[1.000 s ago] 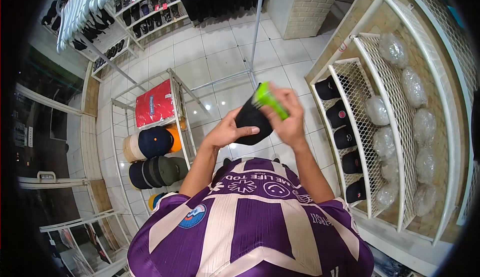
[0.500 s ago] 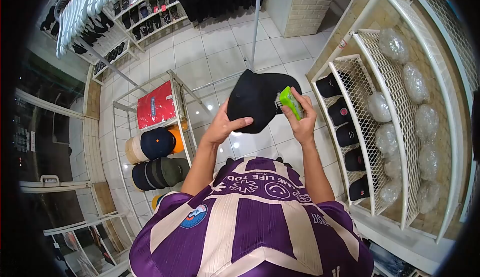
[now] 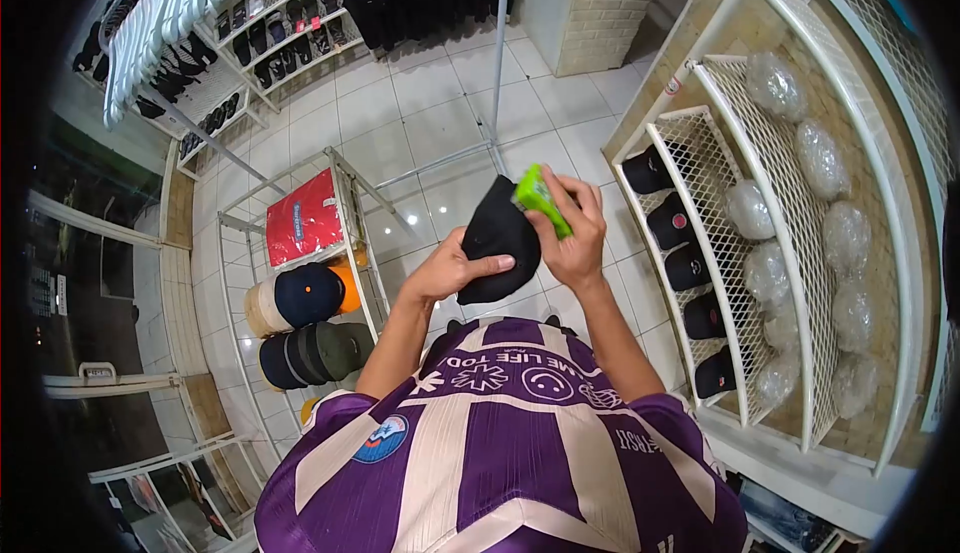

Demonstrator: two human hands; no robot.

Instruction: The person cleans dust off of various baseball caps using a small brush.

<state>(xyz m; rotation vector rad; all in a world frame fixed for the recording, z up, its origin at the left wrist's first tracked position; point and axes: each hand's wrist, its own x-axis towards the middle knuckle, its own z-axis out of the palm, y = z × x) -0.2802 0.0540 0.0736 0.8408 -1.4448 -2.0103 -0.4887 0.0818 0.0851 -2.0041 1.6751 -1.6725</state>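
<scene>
My left hand (image 3: 452, 267) grips a black cap (image 3: 497, 238) from its left side, holding it up in front of my chest. My right hand (image 3: 577, 236) holds a bright green brush (image 3: 540, 200) pressed against the cap's upper right edge. The cap is turned edge-on, so only its dark crown shows. Below both forearms is my purple and cream striped shirt (image 3: 500, 443).
A white wire rack (image 3: 780, 253) on the right holds black caps (image 3: 685, 263) and plastic-wrapped bundles (image 3: 830, 233). A low wire shelf (image 3: 300, 283) on the left carries navy, orange, tan and olive caps and a red packet (image 3: 305, 217). Tiled floor and clothing racks lie beyond.
The cap was swung up and opened flat half a second ago; now it is back down and edge-on, with the green brush moved to its upper edge.
</scene>
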